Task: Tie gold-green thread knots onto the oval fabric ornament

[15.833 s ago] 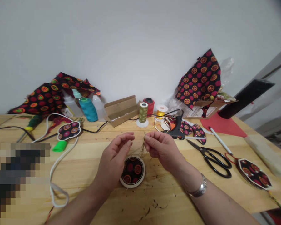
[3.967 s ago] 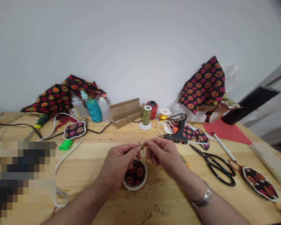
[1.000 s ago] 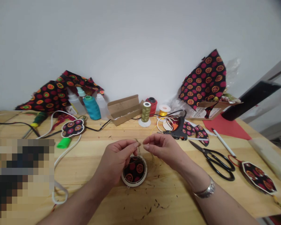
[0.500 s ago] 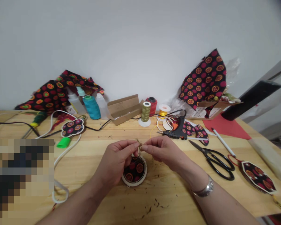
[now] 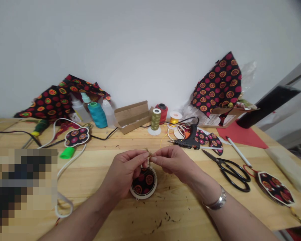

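Note:
A round ornament (image 5: 145,182) with a pale rim and dark patterned fabric inside lies on the wooden table below my hands. From its top rises a thin olive-brown cord (image 5: 148,160). My left hand (image 5: 130,164) pinches the cord between thumb and forefinger, its other fingers curled over the ornament's upper left edge. Opposite it, my right hand (image 5: 169,159) pinches the same cord, fingertips almost touching the left ones. The fingers hide most of the cord, so I cannot tell whether it is knotted.
Black-handled scissors (image 5: 230,172) lie right of my right hand, near an octagonal ornament (image 5: 276,188). A glue gun (image 5: 188,142) rests behind them. Thread spools (image 5: 155,119) and a cardboard box (image 5: 133,118) line the wall. A white cable (image 5: 70,164) runs at left. Dark scraps dot the tabletop.
Both hands stay pinched on the cord, with barely any finger movement. The whole view has shifted very slightly; the ornament has stayed in place.

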A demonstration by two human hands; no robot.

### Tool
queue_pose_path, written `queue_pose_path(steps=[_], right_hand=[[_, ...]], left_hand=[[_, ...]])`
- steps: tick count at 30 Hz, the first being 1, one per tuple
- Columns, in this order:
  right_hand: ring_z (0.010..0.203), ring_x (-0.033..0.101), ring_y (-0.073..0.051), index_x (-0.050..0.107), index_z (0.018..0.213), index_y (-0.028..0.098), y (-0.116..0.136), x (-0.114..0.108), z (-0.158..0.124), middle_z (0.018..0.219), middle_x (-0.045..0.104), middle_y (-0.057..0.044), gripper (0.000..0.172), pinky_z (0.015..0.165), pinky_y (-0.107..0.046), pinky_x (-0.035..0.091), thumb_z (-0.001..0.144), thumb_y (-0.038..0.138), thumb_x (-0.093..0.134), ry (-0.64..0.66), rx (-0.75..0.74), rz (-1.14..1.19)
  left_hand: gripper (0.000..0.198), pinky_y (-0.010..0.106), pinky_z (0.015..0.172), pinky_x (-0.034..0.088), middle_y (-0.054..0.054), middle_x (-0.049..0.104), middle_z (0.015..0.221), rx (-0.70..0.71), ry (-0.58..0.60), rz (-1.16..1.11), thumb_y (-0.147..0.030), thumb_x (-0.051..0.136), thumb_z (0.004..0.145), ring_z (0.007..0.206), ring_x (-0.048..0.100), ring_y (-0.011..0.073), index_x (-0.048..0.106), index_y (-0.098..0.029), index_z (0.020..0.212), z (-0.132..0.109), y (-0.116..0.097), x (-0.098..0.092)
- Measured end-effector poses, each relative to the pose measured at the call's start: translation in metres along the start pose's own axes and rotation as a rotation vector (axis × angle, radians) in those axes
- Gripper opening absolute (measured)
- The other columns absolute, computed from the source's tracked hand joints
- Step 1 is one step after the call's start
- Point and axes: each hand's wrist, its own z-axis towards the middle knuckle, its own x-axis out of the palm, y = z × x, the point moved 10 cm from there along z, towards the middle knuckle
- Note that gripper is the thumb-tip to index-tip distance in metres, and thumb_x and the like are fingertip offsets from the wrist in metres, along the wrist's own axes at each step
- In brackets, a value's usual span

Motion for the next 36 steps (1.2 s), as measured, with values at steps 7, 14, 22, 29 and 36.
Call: queue_pose_path(steps=[7,14,22,29,36], right_hand=[[0.041,0.028,-0.005,0.065,0.067,0.015,0.003,-0.002,0.000,0.047,0.042,0.006,0.020,0.041,-0.022,0.017,0.070,0.035,0.064,-0.018,-0.006,-0.005],[0.045,0.030,-0.005,0.064,0.067,0.015,0.008,-0.003,-0.002,0.050,0.045,0.006,0.018,0.043,-0.022,0.021,0.067,0.033,0.066,-0.040,-0.021,-0.024],[0.046,0.030,-0.005,0.063,0.066,0.014,0.007,-0.005,-0.001,0.050,0.045,0.006,0.017,0.044,-0.022,0.020,0.068,0.031,0.065,-0.066,-0.038,-0.046],[0.046,0.031,-0.005,0.062,0.067,0.014,0.007,-0.006,-0.002,0.053,0.047,0.005,0.014,0.043,-0.021,0.020,0.069,0.028,0.064,-0.073,-0.028,-0.034],[0.045,0.030,-0.005,0.061,0.066,0.015,0.009,-0.006,-0.003,0.051,0.044,0.006,0.013,0.042,-0.021,0.019,0.069,0.027,0.063,-0.076,-0.023,-0.028]], left_hand=[[0.015,0.017,0.039,0.022,-0.004,0.052,0.053,-0.007,-0.015,-0.017,-0.028,0.068,0.067,0.040,0.032,0.0033,0.066,-0.014,0.064,0.000,0.002,-0.002],[0.019,0.018,0.039,0.023,-0.007,0.043,0.042,-0.035,-0.102,0.016,-0.031,0.072,0.062,0.039,0.030,0.0048,0.069,-0.015,0.071,0.000,0.005,-0.011],[0.020,0.017,0.038,0.024,-0.006,0.043,0.043,-0.028,-0.086,0.023,-0.032,0.071,0.062,0.039,0.030,0.0044,0.070,-0.014,0.071,0.001,0.005,-0.010],[0.018,0.016,0.038,0.023,-0.007,0.043,0.040,-0.047,-0.094,0.017,-0.031,0.072,0.063,0.038,0.030,0.0037,0.070,-0.015,0.071,0.001,0.006,-0.010],[0.017,0.016,0.038,0.023,-0.007,0.043,0.043,-0.032,-0.065,0.018,-0.031,0.070,0.065,0.039,0.029,0.0032,0.069,-0.015,0.069,0.001,0.005,-0.008]])
